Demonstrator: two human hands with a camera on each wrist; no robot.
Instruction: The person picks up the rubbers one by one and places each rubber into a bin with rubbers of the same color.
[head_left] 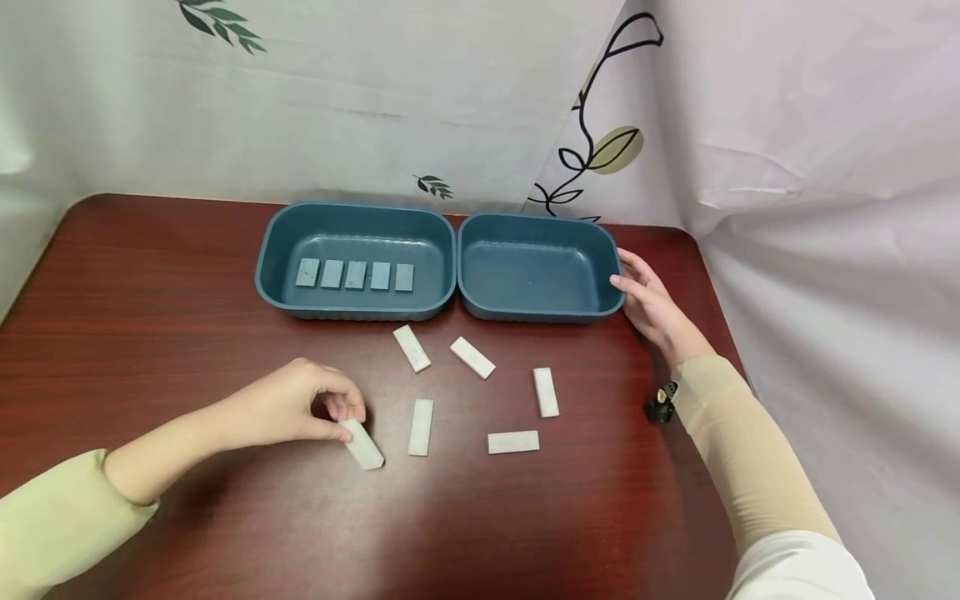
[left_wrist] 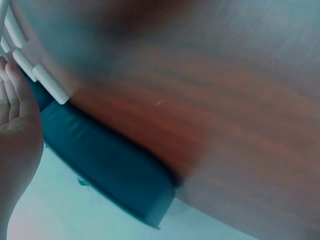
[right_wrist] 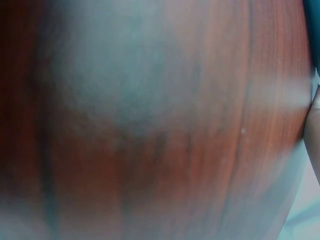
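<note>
My left hand point(head_left: 303, 407) pinches the upper end of a small white rectangular block point(head_left: 365, 448) between thumb and fingers, low over the table. In the left wrist view, part of that hand point(left_wrist: 17, 115) shows at the left edge. At the right end of the right blue bin point(head_left: 540, 313), my right hand point(head_left: 654, 310) rests against the wall, its thumb tip at the rim and its other fingers extended along the outside. The right wrist view catches only a sliver of this hand point(right_wrist: 314, 132).
Several more white blocks point(head_left: 421, 427) lie scattered on the dark red-brown table point(head_left: 187, 333). A left blue bin point(head_left: 352, 314) stands against the right one, with several flat blocks point(head_left: 356, 275) in a row inside. Behind the table hangs a pale leaf-patterned cloth point(head_left: 360, 108).
</note>
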